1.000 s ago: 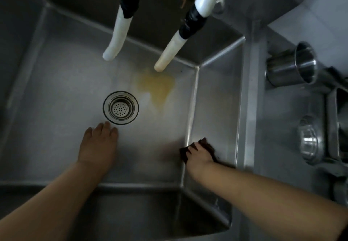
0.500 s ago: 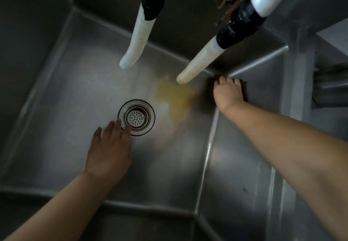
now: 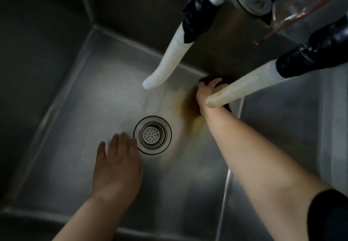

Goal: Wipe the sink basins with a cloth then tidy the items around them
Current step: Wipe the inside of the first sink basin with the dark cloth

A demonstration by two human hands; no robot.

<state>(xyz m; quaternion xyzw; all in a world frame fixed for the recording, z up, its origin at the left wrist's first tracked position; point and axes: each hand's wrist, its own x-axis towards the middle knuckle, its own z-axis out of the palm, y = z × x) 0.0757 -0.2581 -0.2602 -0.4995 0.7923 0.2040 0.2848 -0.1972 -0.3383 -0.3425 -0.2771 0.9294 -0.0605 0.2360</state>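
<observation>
Steel sink basin — rust-like stain, perhaps

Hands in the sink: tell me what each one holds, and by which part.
The right hand presses a dark cloth under its palm at the basin's back corner; the exact grip is hidden. The left hand holds nothing, flat on the floor beside the drain.

In the sink basin, the drain sat mid-floor; the left hand lay flat just left of it, the right hand pressed a cloth into the far corner, under two hoses
</observation>
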